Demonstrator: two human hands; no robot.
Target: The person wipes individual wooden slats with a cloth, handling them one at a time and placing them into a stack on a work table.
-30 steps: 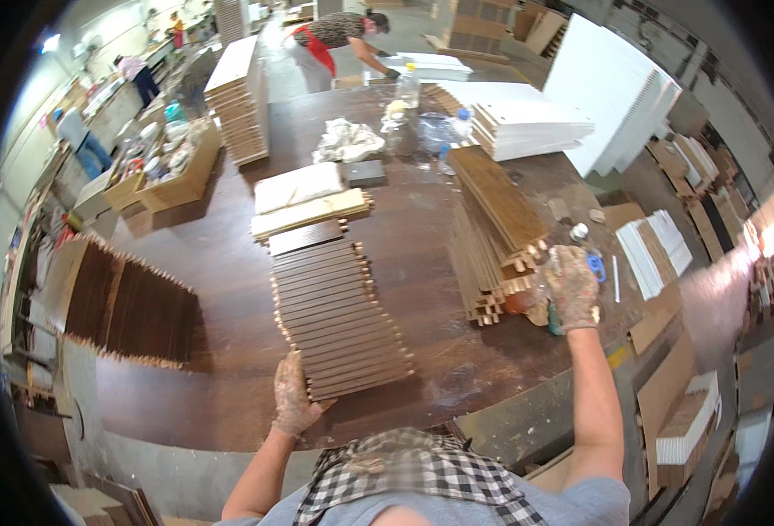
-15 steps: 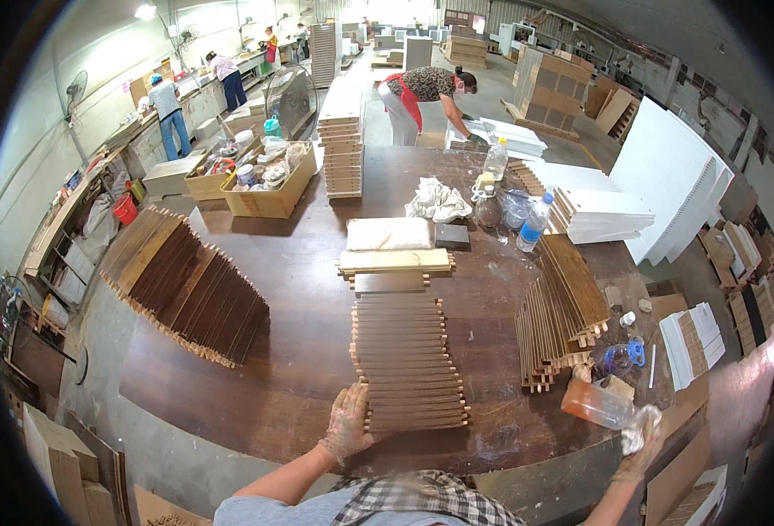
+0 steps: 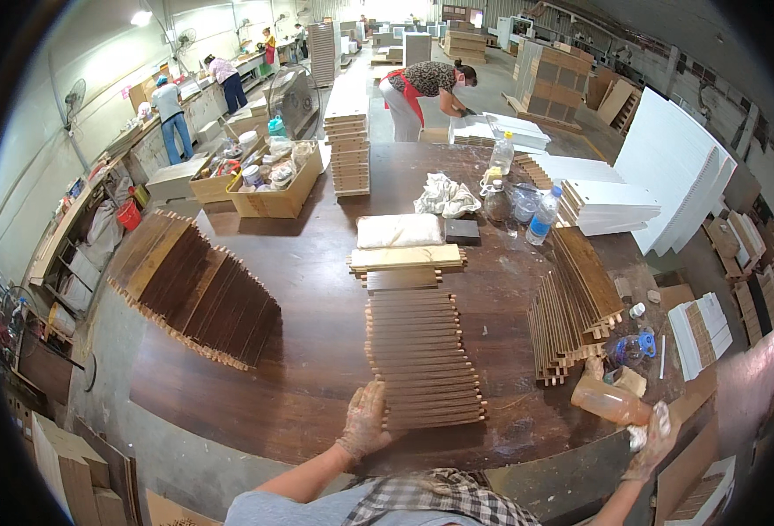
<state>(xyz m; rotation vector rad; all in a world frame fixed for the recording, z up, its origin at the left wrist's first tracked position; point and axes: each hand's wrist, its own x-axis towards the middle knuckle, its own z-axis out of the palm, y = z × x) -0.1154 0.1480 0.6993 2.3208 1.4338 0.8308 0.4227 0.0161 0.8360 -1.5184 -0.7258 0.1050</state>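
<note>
A row of dark brown wooden slats [image 3: 424,359] with pale dowel pegs at their ends lies in the middle of the table. My left hand [image 3: 365,422], in a thin stained glove, rests with fingers stretched out against the row's near left end. At the table's right edge my right hand [image 3: 657,445], also gloved, is closed around a crumpled white cloth [image 3: 638,437]. Right beside it is a tilted clear bottle [image 3: 610,403] of orange-brown liquid; whether my fingers touch it I cannot tell.
Dark slat stacks stand left [image 3: 198,294] and right [image 3: 571,302]. Behind the row are pale boards [image 3: 407,258], a white block [image 3: 399,231], a rag [image 3: 447,195] and a water bottle [image 3: 544,215]. A co-worker [image 3: 422,92] bends over white panels [image 3: 514,131] at the far side.
The whole view has shifted slightly, so things sit further right. My hands keep nearly the same places beside the slats and bottle. The co-worker's hands have drawn together over the white panels.
</note>
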